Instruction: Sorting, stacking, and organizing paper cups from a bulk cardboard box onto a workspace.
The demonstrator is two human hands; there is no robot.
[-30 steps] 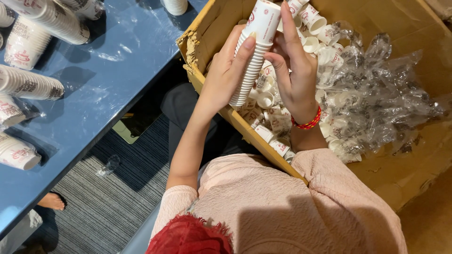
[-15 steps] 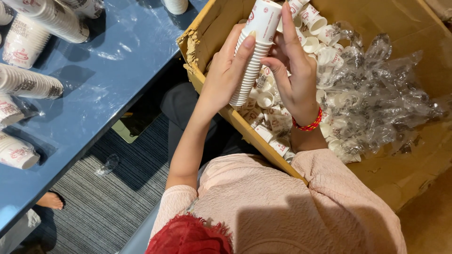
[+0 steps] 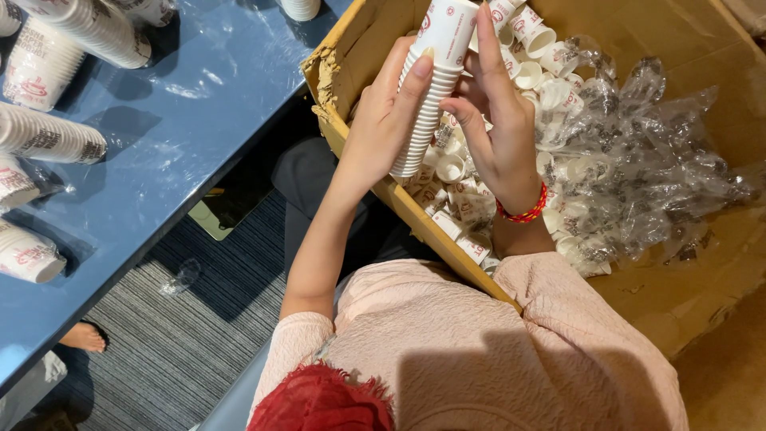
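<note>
A tall stack of white paper cups with red print (image 3: 437,64) is held over an open cardboard box (image 3: 339,120). My left hand (image 3: 381,132) wraps around the stack's lower part from the left. My right hand (image 3: 499,140), with a red bead bracelet at the wrist, presses fingers against the stack from the right, index finger stretched up along it. Below the hands, several loose small cups (image 3: 463,203) lie in the box beside crumpled clear plastic wrap (image 3: 638,175).
A blue table (image 3: 183,136) stands left of the box, with several stacks of paper cups (image 3: 52,136) lying along its left edge. Striped grey carpet (image 3: 183,343) shows below it. Another person's bare foot (image 3: 82,337) is at the lower left.
My right hand's fingers have shifted slightly on the stack. The stack and my left hand stay in the same place.
</note>
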